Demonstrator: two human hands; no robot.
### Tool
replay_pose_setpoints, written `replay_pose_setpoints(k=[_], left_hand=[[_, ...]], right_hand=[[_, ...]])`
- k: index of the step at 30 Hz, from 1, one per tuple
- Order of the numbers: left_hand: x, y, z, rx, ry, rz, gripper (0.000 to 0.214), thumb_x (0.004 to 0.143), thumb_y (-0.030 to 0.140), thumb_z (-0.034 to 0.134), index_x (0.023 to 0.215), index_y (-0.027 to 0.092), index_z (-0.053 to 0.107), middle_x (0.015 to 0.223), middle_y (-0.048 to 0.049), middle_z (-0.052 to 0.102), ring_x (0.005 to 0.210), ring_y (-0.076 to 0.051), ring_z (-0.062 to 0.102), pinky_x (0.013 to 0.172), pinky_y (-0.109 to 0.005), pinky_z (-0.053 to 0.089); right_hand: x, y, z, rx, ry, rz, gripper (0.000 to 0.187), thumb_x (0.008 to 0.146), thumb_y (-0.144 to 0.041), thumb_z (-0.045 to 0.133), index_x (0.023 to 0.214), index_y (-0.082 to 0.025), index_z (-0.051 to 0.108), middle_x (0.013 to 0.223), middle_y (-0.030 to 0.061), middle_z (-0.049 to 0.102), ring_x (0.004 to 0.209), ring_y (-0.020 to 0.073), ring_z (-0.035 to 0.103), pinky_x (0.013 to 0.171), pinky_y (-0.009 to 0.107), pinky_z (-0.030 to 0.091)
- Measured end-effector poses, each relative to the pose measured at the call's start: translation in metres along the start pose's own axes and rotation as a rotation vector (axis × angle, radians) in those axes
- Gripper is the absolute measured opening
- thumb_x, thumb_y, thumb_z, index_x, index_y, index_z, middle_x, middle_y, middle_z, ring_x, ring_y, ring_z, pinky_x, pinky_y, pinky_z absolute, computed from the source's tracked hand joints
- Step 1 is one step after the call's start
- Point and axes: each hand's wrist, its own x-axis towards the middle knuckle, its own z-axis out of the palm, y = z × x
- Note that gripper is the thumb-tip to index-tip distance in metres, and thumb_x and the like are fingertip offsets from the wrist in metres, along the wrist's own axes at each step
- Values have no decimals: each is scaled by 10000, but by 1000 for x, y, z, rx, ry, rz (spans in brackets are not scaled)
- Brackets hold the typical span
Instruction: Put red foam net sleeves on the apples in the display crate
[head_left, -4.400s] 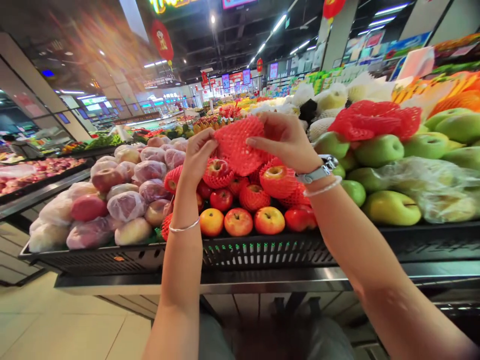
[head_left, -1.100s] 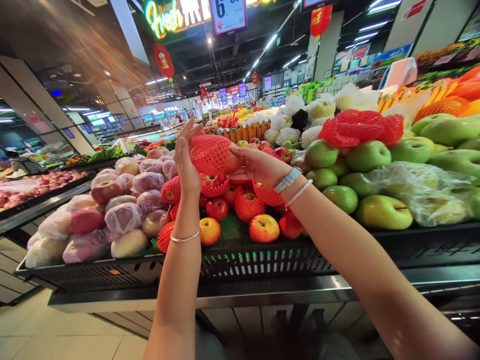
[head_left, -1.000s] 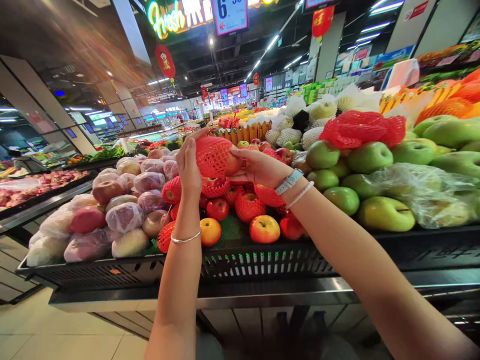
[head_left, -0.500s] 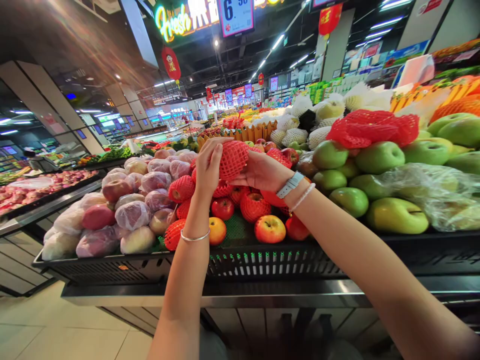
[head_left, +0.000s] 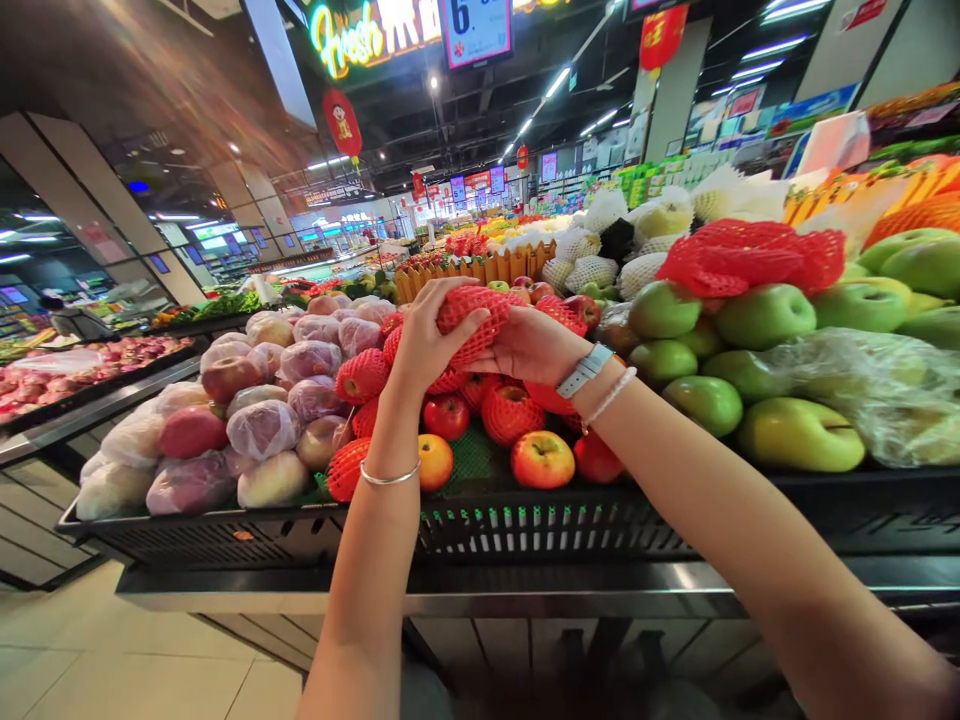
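Both hands hold one apple wrapped in a red foam net (head_left: 474, 318) above the apple pile. My left hand (head_left: 424, 340) curls over its left side, fingers pressed on the net. Cupping it from the right and below is my right hand (head_left: 529, 343), which wears a watch and a bracelet. Below them lie red apples, some in red nets (head_left: 510, 410), some bare (head_left: 541, 458), inside a black slotted crate (head_left: 525, 515).
Apples in clear plastic wrap (head_left: 262, 425) fill the crate's left part. Green apples (head_left: 765, 315) and a bagged heap (head_left: 877, 385) lie to the right, with loose red nets (head_left: 750, 255) on top. A steel shelf edge (head_left: 465, 600) runs below. Tiled floor at lower left.
The netted apple has come down from chest-high above the pile to just over the apples. My left hand, open-palmed a second ago, now wraps over the net.
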Motion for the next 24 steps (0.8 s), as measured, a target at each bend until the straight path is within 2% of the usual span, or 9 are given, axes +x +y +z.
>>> replay_pose_setpoints(k=[2,4,7,9,12,14,20,24], left_hand=[[0,-2,2,16,71,5,434,862,585,571,1071,210,634,1082,-58,700,1045,-192,644,969,-367,502],[-1,-4,5,22,193,0,415,884,587,532,1056,221,625,1049,-49,695,1016,-190,645,952,-372,509],[-3,-4,6,87,370,9,386,929,562,458,1081,232,588,1043,-47,667,1008,-188,634,943,-386,510],[-6,-2,6,191,403,86,371,930,537,468,1124,234,560,1084,-59,645,1063,-203,614,983,-413,491],[-10,0,8,378,340,265,420,887,516,546,1205,242,522,1190,-87,606,1164,-240,572,1049,-454,452],[-12,-1,12,458,291,330,442,873,498,572,1231,246,516,1236,-102,586,1194,-258,557,1068,-469,438],[-12,0,27,406,33,226,497,855,546,591,1249,250,534,1317,-120,556,1307,-316,486,1139,-511,362],[-11,11,31,249,47,214,593,846,560,601,1336,280,418,1366,-104,526,1336,-293,461,1168,-505,337]], right_hand=[[0,-2,-2,17,0,-12,365,1000,-247,211,923,-186,562,705,37,678,711,173,692,890,431,579],[1,-3,-6,46,-55,-26,338,998,-291,247,875,-189,545,688,41,667,716,182,691,895,456,573],[4,-2,-12,88,-170,-29,353,998,-410,279,902,-187,536,732,53,669,762,196,693,904,501,561],[3,-1,-13,91,-229,-2,434,987,-529,272,954,-182,533,818,76,683,847,217,697,908,533,550],[0,1,-10,61,-292,34,579,961,-649,213,1026,-177,542,963,105,693,1018,244,675,922,549,538],[-3,2,-8,41,-291,-1,610,960,-662,189,1049,-184,558,1008,96,696,1093,243,652,933,533,537],[-3,4,1,-36,-116,-234,486,962,-616,305,1044,-233,591,1070,56,696,1183,215,612,941,440,566],[1,5,6,-52,46,-413,258,970,-416,402,971,-240,590,1095,23,692,1208,171,595,1018,359,541]])
